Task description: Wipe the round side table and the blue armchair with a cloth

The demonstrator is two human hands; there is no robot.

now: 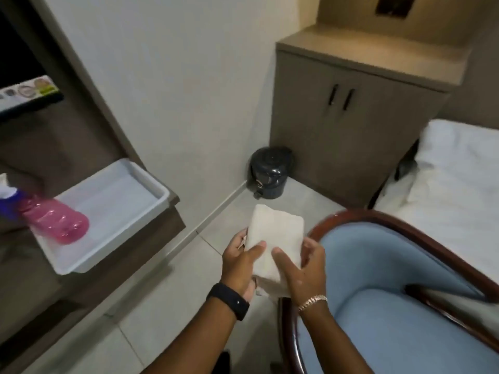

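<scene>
Fingers [255, 251] on cloth [275, 238], armchair [391, 306] beside

Cloth [275, 238]: cream, plain. Armchair [391, 306]: light blue upholstery (dark red-brown wood frame). Bottle [58, 221]: pink. Tray [151, 211]: white. Bin [270, 172]: black.

One cloth [275, 238], one armchair [391, 306], one tray [151, 190], one pink bottle [58, 221], seemingly one bin [270, 172]

Folded cloth [275, 236] gripped by left hand [240, 263] and right hand [302, 271], armchair [391, 292] just right, pink bottle [56, 221] in white tray [140, 211] left
</scene>
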